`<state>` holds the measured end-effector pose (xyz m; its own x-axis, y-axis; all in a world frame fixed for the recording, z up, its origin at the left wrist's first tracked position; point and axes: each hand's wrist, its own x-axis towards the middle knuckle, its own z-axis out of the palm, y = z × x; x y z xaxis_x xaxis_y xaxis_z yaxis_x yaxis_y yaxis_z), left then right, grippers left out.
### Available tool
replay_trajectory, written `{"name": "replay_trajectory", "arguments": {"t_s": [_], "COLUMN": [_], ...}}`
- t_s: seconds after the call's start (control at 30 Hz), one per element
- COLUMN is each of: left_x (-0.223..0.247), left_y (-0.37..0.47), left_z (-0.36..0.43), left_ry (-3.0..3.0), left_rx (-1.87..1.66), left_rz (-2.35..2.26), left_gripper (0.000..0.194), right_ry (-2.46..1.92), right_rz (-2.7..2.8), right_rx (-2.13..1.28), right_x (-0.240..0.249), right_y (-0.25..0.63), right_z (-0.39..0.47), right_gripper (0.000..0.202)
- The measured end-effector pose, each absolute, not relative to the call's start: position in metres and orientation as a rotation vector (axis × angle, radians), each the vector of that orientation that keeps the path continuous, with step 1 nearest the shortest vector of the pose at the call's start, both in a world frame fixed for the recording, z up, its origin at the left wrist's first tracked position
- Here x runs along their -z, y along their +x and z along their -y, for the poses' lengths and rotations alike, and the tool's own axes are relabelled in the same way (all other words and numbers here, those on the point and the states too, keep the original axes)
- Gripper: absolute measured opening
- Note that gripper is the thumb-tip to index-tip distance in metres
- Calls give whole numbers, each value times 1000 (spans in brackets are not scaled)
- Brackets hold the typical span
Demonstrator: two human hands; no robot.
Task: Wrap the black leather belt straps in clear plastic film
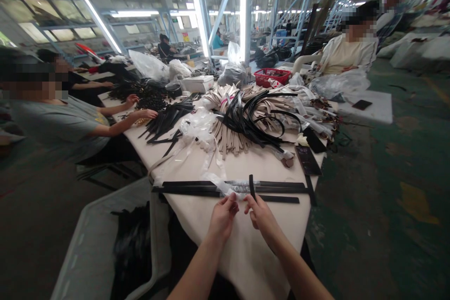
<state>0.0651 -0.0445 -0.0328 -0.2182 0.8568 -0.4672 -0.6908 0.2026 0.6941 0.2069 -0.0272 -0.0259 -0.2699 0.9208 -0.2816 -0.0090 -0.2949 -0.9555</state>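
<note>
At the near part of the table, my left hand (pixel 224 215) pinches a white, translucent plastic strip (pixel 218 183) between thumb and fingertips. Close beside it, my right hand (pixel 260 213) is closed on a short black strap (pixel 251 186) whose end sticks up above the fingers. Just beyond both hands, several long black straps (pixel 281 189) lie side by side across the table, with clear plastic film around their middle. One lower black strap (pixel 283 199) reaches out to the right of my right hand. My fingers hide part of what they grip.
A heap of beige straps (pixel 230 138) and curved black straps (pixel 242 117) covers the table's middle. A phone (pixel 308 160) lies near the right edge. At lower left stands a pale bin (pixel 84 234) with black pieces. A co-worker's hands (pixel 142 115) work at the left; another person sits at far right.
</note>
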Motion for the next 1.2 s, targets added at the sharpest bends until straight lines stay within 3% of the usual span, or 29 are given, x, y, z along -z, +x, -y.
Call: {"name": "replay_trajectory", "arguments": {"t_s": [0.2, 0.43, 0.87, 1.03, 1.2], "left_x": [28, 21, 24, 16, 15], "left_y": [64, 71, 64, 33, 18], "left_z": [32, 27, 54, 54, 53], "left_ry": [23, 15, 564, 401, 565], "left_rx": [-1543, -1543, -1083, -1340, -1324], "left_rz": [-1032, -992, -1171, -1377, -1591], "left_gripper": [27, 18, 44, 48, 61], "right_ry": [-1133, -1160, -1108, -1138, -1320], "right_rz": [1320, 1437, 1501, 1615, 1759], "right_rx": [-1816, -1770, -2154, -2098, -1929], "right_x": [19, 14, 4, -5, -8], "right_y": [214, 212, 221, 236, 239], "right_z": [58, 58, 22, 22, 21], "right_gripper": [54, 53, 43, 17, 23]}}
